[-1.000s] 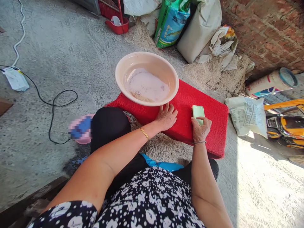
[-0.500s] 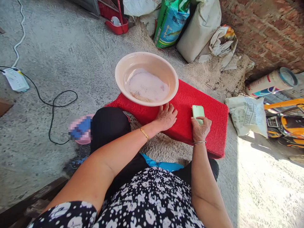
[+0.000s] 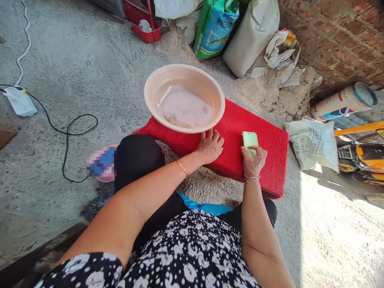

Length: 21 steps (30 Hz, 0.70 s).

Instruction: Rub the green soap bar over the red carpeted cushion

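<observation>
Head view: pinching pale green case (image 3: 251, 139) in right hand (image 3: 254, 159), resting spread left hand (image 3: 210, 147) beside basin (image 3: 149, 98). Could slop water (image 3: 189, 102) with one nudge.

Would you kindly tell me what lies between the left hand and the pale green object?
In the head view, a stretch of red cover separates the left hand from the pale green object, whose near end the right hand holds.

We rested our left hand (image 3: 210, 149) on the red worktop (image 3: 240, 118) beside the basin (image 3: 151, 96), our right hand (image 3: 253, 161) gripping a pale green case (image 3: 250, 139).
</observation>
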Each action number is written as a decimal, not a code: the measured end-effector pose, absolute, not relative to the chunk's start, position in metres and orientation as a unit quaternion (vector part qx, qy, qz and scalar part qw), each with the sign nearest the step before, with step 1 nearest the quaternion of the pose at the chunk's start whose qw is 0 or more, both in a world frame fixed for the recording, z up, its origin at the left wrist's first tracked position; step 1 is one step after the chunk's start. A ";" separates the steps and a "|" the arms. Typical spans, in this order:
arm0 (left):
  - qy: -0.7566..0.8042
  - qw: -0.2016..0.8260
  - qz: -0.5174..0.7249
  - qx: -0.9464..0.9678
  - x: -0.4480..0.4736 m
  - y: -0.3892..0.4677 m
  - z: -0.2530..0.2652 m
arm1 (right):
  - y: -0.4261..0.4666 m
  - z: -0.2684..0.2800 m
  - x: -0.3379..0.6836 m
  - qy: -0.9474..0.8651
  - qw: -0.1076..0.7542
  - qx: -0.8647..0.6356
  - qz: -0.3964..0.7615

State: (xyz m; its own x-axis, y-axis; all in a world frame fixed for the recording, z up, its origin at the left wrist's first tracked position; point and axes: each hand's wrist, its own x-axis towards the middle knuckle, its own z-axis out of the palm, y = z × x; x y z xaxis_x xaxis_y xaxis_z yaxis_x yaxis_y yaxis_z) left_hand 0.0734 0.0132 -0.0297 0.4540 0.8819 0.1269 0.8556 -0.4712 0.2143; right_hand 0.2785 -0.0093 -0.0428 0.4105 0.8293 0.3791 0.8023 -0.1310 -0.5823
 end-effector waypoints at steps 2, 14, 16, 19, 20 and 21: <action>0.511 0.055 0.110 0.850 0.074 0.013 -0.030 | -0.009 -0.043 0.279 -0.542 0.373 -0.752 0.017; 0.510 0.052 0.118 0.851 0.075 0.014 -0.033 | -0.009 -0.041 0.278 -0.538 0.376 -0.754 0.023; 0.512 0.054 0.114 0.850 0.076 0.015 -0.034 | -0.009 -0.041 0.277 -0.538 0.374 -0.755 0.024; 0.512 0.055 0.113 0.850 0.076 0.015 -0.034 | -0.009 -0.040 0.277 -0.537 0.375 -0.755 0.024; 0.513 0.055 0.113 0.849 0.076 0.015 -0.034 | -0.009 -0.040 0.277 -0.537 0.375 -0.755 0.024; 0.512 0.054 0.114 0.850 0.076 0.015 -0.034 | -0.009 -0.040 0.277 -0.537 0.373 -0.756 0.024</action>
State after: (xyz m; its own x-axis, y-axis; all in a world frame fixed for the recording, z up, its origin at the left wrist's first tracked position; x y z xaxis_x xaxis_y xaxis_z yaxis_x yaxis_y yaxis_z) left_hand 0.0758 0.0150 -0.0336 0.4492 0.8828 0.1371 0.8581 -0.4691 0.2087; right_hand 0.2767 -0.0093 -0.0397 0.4219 0.8305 0.3638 0.7941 -0.1447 -0.5904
